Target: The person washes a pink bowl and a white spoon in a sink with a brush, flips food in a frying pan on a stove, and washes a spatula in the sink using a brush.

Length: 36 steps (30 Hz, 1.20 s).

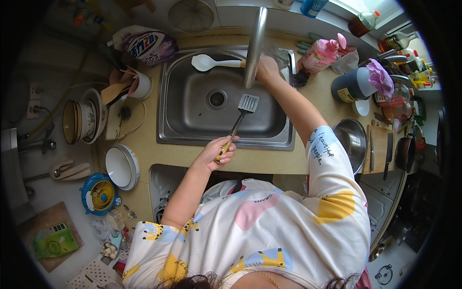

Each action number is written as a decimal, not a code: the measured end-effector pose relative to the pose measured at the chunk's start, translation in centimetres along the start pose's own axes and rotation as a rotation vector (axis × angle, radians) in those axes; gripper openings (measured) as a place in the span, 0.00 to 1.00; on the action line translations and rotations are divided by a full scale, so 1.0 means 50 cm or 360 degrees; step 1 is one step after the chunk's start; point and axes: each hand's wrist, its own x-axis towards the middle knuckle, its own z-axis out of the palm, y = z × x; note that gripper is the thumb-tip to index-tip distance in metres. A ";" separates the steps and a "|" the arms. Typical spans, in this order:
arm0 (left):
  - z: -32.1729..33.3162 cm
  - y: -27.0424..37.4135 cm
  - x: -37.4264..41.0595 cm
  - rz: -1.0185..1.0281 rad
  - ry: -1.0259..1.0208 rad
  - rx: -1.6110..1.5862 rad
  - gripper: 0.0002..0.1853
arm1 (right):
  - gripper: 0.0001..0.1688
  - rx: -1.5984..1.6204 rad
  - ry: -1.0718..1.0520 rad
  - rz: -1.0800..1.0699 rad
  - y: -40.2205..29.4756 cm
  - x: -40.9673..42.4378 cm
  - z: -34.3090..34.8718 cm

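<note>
My left hand [219,153] grips the handle of a slotted metal spatula [248,104], whose head is over the stainless-steel sink [187,123]. My right hand [267,68] is at the sink's back right, partly behind the metal faucet [256,47]; its fingers are hidden, and a blurred greenish thing [282,57] lies just beyond it. Across the back of the basin rests a white spoon or ladle [205,63], its handle end close to the faucet. The round drain [217,99] shows in the basin floor.
A purple detergent bag [148,45] lies behind the sink's left corner. Right of the sink stand a pink pump bottle [320,54], a large blue jug [348,86], a metal bowl [350,141] and a cutting board [379,148] with knives. Stacked bowls [86,119] are at left.
</note>
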 end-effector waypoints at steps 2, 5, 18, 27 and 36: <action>0.009 0.003 0.002 0.0007 0.0008 0.0006 0.15 | 0.07 -0.0016 0.0004 -0.0004 0.000 -0.002 0.005; 0.008 0.001 0.005 0.0003 0.0002 0.0002 0.15 | 0.07 -0.0056 0.0020 -0.0014 -0.002 -0.008 -0.001; -0.007 0.013 0.019 -0.0066 -0.0078 -0.0037 0.13 | 0.08 0.0056 -0.0094 0.0085 -0.010 -0.031 -0.009; -0.030 0.031 0.040 -0.0086 0.0177 0.0290 0.13 | 0.21 0.0492 -0.0839 0.0397 0.013 -0.335 0.004; -0.071 0.034 0.063 -0.0220 0.0185 0.0868 0.12 | 0.09 0.0418 -0.0783 0.0589 -0.061 -0.356 0.087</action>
